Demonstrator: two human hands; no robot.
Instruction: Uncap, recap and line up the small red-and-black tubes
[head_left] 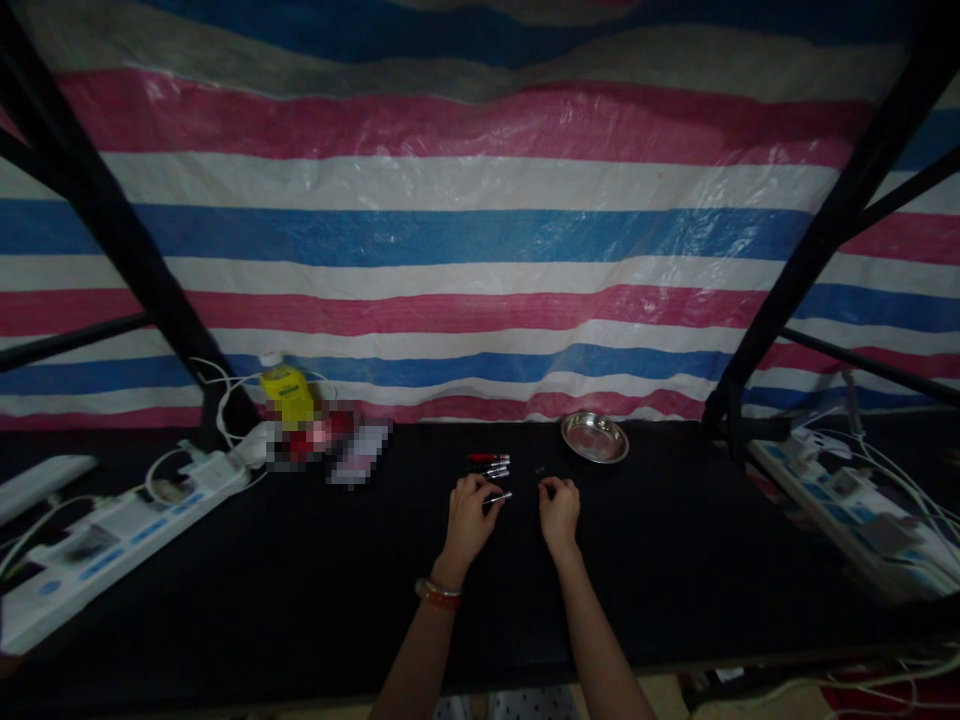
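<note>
My left hand (470,515) is closed in a pinch around a slim, pen-like stick (501,497), whose silver end sticks out to the right. Just beyond it, a red stick with a silver end (487,458) lies on the black table, along with silver-ended dark sticks (496,471). Across a small gap, my right hand (559,510) has its thumb and fingertips pressed together; anything between them is too small or hidden to name. A tiny dark piece (540,470) lies just past those fingertips.
A round metal dish (595,438) stands behind my right hand. Power strips with cables lie at the left (127,540) and right (862,510). A yellow-labelled bottle (288,392) stands back left near blurred items. Black metal posts and a striped sheet (480,240) border the table.
</note>
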